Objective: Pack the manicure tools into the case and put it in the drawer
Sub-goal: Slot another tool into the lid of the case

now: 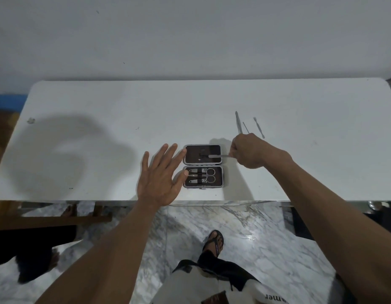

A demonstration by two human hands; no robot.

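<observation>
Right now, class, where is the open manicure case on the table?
The manicure case lies open near the front edge of the white table, between the spread left hand and the right hand.

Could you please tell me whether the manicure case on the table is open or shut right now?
Open. The manicure case lies flat on the table, both halves facing up; the near half holds scissors.

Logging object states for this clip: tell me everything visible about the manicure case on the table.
The small rectangular manicure case with pale metallic rims and dark brown lining lies opened flat near the front edge of the white table. Its near half holds two scissor-like silver tools under black straps. The left hand steadies its left side with spread fingers; the right hand holds a thin metal tool over the far half.
</observation>
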